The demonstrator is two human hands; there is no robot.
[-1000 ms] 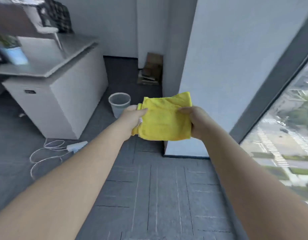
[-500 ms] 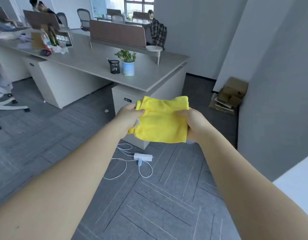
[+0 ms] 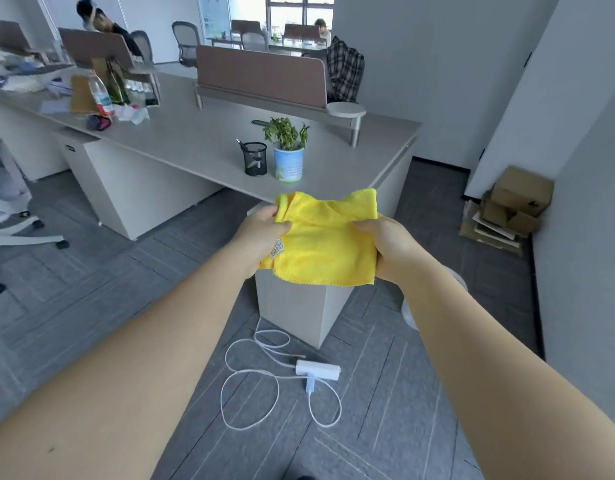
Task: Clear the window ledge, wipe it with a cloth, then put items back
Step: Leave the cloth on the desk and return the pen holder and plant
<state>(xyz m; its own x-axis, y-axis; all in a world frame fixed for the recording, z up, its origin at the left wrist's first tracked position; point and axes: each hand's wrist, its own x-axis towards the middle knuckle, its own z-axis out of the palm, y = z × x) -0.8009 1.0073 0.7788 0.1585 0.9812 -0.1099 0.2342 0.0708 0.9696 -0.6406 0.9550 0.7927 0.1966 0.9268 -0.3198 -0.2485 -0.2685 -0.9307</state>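
A folded yellow cloth (image 3: 328, 239) is stretched between both hands in front of me, above the grey carpet. My left hand (image 3: 259, 233) pinches its left edge, where a small white label hangs. My right hand (image 3: 390, 245) grips its right edge. Just behind the cloth, on the near end of a long grey desk (image 3: 202, 140), stand a potted plant (image 3: 288, 152) in a white and blue pot and a black mesh pen holder (image 3: 254, 158). No window ledge is in view.
A white power strip (image 3: 318, 369) with looped cable lies on the carpet by the desk's pedestal. Cardboard boxes (image 3: 506, 209) are piled in the right corner. A white bin rim (image 3: 411, 315) shows behind my right arm. Bottles (image 3: 103, 93) and clutter, chairs and seated people are farther back.
My view has swung left, away from the window and wall toward the desk, and moved closer to it. Both hands keep the yellow cloth held the same way.
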